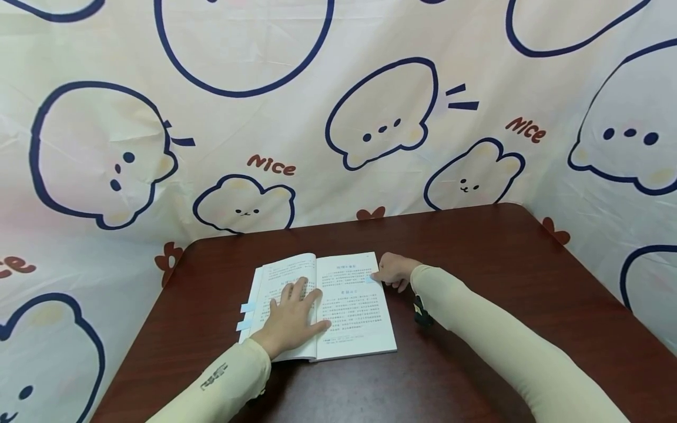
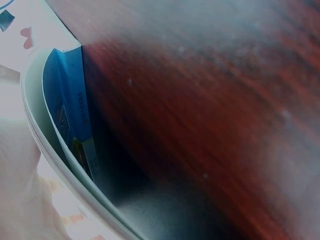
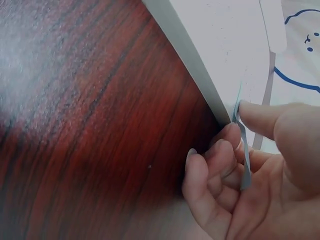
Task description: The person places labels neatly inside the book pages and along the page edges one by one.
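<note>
An open book [image 1: 355, 317] with printed pages lies on the table. My left hand [image 1: 288, 322] rests on its left page with fingers spread, the thumb reaching across the spine onto the right page. At the right page's outer edge my right hand [image 1: 396, 270] pinches a light-blue sticky tab [image 3: 244, 155] between thumb and curled fingers. The thumb lies right at the page edge in the right wrist view. Two more blue tabs [image 1: 245, 325] stick out from the book's left edge. In the left wrist view the blue cover [image 2: 75, 100] shows under the lifted left side.
The dark brown wooden table [image 1: 465, 247] extends around the book. Behind it and along the sides hangs a pale cloth [image 1: 307, 129] with bear drawings. A dark device [image 1: 421, 311] sits at the right wrist, under the cream sleeve [image 1: 476, 311].
</note>
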{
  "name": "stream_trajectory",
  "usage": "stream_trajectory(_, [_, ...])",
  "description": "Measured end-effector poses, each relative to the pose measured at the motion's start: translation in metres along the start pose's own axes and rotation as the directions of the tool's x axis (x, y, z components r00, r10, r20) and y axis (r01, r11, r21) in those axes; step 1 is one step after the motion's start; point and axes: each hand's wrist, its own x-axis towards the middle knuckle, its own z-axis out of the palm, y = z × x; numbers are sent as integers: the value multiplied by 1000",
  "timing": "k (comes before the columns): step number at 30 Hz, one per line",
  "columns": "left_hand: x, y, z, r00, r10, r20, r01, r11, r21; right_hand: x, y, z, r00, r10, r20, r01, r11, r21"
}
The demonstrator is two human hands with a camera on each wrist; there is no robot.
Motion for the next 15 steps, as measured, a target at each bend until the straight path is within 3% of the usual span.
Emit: stream_trajectory(15, [0,0,-1,1000,3,10,-3,1000,10,-5,-4,1,1000,20,-13,-20,1000,14])
